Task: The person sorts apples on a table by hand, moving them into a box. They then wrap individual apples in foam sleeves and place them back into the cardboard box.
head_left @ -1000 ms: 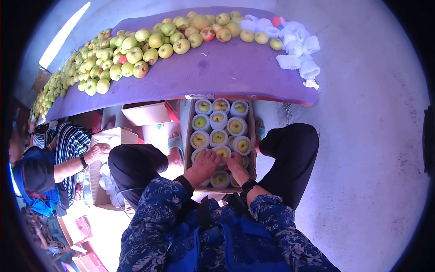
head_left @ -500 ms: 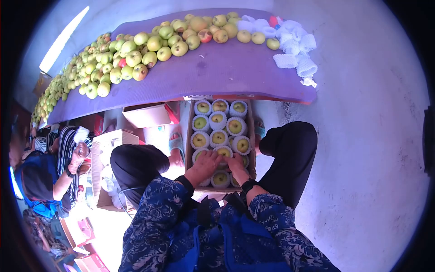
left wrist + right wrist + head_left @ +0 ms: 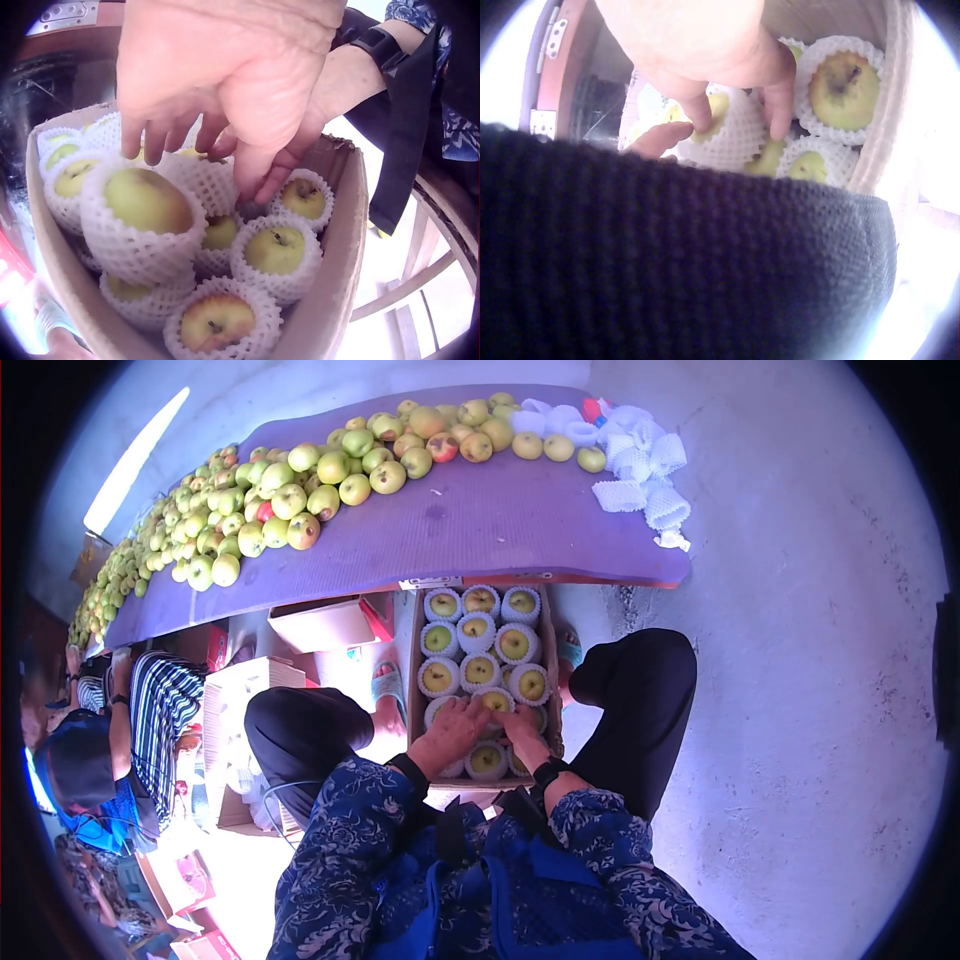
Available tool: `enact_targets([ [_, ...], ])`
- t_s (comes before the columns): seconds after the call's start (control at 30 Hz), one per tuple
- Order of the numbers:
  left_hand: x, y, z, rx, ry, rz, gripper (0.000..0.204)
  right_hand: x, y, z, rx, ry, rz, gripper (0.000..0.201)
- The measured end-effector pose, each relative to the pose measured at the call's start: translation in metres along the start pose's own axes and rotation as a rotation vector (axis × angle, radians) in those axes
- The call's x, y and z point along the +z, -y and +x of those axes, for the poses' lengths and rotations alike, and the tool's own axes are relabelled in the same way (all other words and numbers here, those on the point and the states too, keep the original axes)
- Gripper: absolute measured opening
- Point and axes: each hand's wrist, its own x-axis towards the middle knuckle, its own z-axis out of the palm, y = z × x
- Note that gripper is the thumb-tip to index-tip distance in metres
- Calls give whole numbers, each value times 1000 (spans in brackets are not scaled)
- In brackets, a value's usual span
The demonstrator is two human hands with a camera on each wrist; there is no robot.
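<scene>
A green-yellow apple in a white foam net (image 3: pixel 495 702) sits in the near half of the cardboard box (image 3: pixel 413 650) between my knees. My left hand (image 3: pixel 452 734) grips it from the left with bent fingers. From the other side my right hand (image 3: pixel 522 728) holds the same apple. In the right wrist view, its fingers (image 3: pixel 778 105) reach down along the net, and the left thumb (image 3: pixel 662 139) comes close to the apple's top. Around them stand more netted apples, such as one beside the box wall (image 3: pixel 219 322) in the left wrist view.
A purple-covered table (image 3: pixel 400 540) carries a long pile of loose apples (image 3: pixel 290 500), with foam nets (image 3: pixel 650 460) at its right end. Another person (image 3: pixel 85 760) sits at left beside an open carton (image 3: pixel 235 700). Another carton (image 3: pixel 330 625) stands under the table.
My hands stay on the same apple and barely move. At left, the other person's arm has gone from the carton up toward the table edge. The head view has shifted slightly.
</scene>
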Motion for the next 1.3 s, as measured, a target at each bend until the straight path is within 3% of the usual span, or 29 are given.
enact_targets([
  [0.27, -20, 0, 7, 21, 39, -29, 46, -3, 0, -4, 9, 19, 35, 54],
  [0.37, -47, -3, 9, -141, 142, -28, 44, -5, 0, -5, 40, 66, 45, 42],
  [0.57, -90, 18, -13, -413, 7, -234, 30, -5, -17, 10, -12, 120, 84, 39],
  [0.67, -64, 38, -15, -565, 259, -164, 21, -4, -17, 11, -14, 109, 88, 38],
  [0.77, -49, 29, -18, -445, 351, -252, 17, -3, -17, 13, -4, 118, 66, 51],
  [0.87, -29, 14, -18, -226, 310, -121, 24, 0, -17, 14, -11, 123, 108, 51],
  [0.97, -30, -5, -17, -210, 166, -15, 26, 1, -17, 15, -21, 113, 58, 51],
  [1.07, -21, -6, -19, -240, 103, 26, 32, 1, -2, 0, -2, 69, 8, 35],
  [1.3, -20, 10, -23, -378, 6, 31, 37, 5, -10, 7, -3, 46, 16, 41],
])
